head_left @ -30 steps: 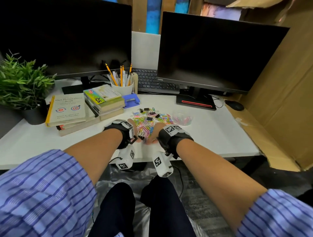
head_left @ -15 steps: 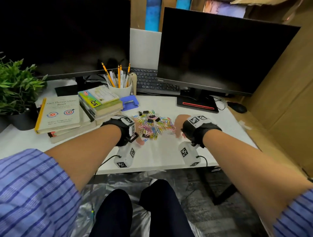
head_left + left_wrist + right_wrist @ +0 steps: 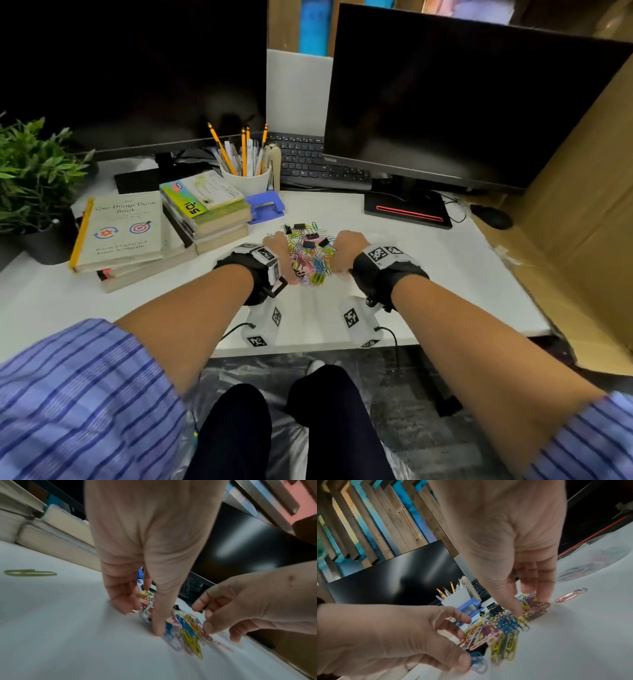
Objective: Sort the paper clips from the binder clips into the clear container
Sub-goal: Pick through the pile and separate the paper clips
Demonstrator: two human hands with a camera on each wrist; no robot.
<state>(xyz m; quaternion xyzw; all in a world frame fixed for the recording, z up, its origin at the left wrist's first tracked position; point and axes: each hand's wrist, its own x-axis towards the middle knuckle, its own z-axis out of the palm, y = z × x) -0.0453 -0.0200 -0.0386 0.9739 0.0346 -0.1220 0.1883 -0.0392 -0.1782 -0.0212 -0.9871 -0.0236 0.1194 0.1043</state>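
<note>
A heap of coloured paper clips (image 3: 312, 261) mixed with black binder clips (image 3: 310, 244) lies on the white desk (image 3: 462, 274). My left hand (image 3: 281, 255) stands at the heap's left edge, its fingertips down on the desk and its thumb touching a blue clip (image 3: 476, 655). At the right edge my right hand (image 3: 344, 248) points down, thumb and fingers (image 3: 542, 588) pinching a bunch of clips (image 3: 534, 605). The clear container (image 3: 597, 561), with clips inside, shows only in the right wrist view, further right.
Stacked books (image 3: 205, 219), a blue hole punch (image 3: 265, 205) and a white pencil cup (image 3: 246, 180) stand behind-left of the heap. Two monitors and a keyboard (image 3: 318, 164) lie behind. A loose pink clip (image 3: 571, 595) and a green one (image 3: 29, 573) lie apart.
My right hand went right toward the container half a second ago and has come back to the heap's right edge. The left hand stayed at the heap.
</note>
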